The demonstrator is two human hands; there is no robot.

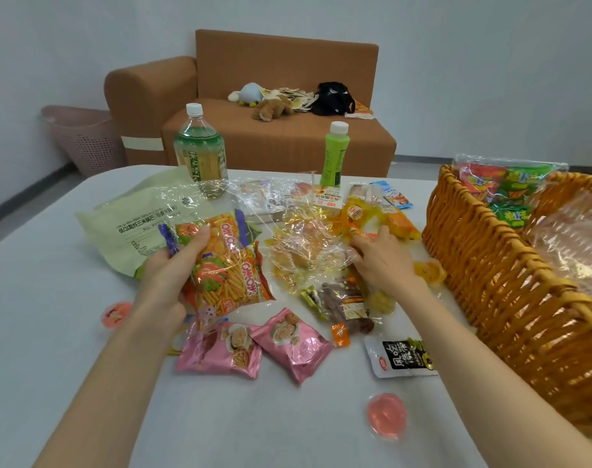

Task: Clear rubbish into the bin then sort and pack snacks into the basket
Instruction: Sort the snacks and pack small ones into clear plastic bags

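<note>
My left hand (173, 265) grips a bundle of orange stick-snack packets (227, 265) wrapped in clear plastic, held just above the white table (51, 332). My right hand (382, 261) pinches a crumpled clear wrapper (301, 251) over yellow snacks. The woven basket (483, 275) stands at the right, with green and orange packets (504, 187) and clear wrap inside. Two pink packets (254, 346) lie in front of me. A black-and-white pouch (402, 358) lies near the basket.
A tall tea bottle (200, 153) and a green bottle (335, 153) stand at the table's far side. A pale green bag (129, 228) lies left. Jelly cups (387, 415) lie on the table. A pink bin (88, 140) stands by the brown sofa (271, 140).
</note>
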